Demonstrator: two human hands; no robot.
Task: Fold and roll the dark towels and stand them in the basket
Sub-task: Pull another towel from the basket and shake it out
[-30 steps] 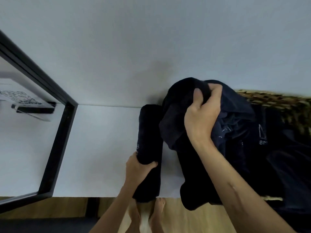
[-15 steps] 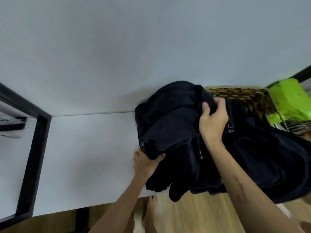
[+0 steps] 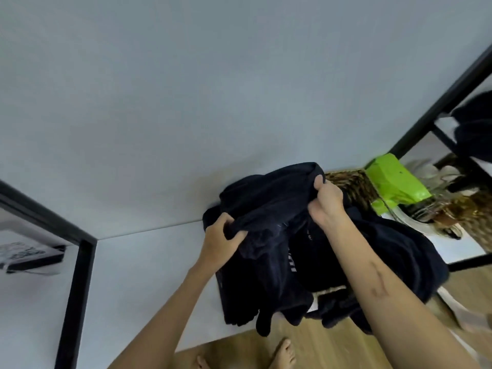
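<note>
A crumpled dark towel point(image 3: 269, 206) is lifted over the right part of the white table point(image 3: 149, 265). My left hand point(image 3: 221, 239) grips its lower left fold. My right hand point(image 3: 328, 201) pinches its upper right edge. More dark towels point(image 3: 394, 251) lie heaped under and to the right of it, draping over the table's front edge. The woven basket point(image 3: 348, 183) shows only as a brown rim behind my right hand, mostly hidden by the cloth.
A bright green bag point(image 3: 391, 179) stands right of the basket. A black-framed shelf point(image 3: 436, 107) at far right holds more dark cloth point(image 3: 474, 126). Another black frame point(image 3: 77, 283) borders the table on the left. Wooden floor and bare feet point(image 3: 285, 352) lie below.
My left hand let go of the rolled towel at the table's front and took hold of the loose towel. The view swung right, revealing the green bag and the shelf.
</note>
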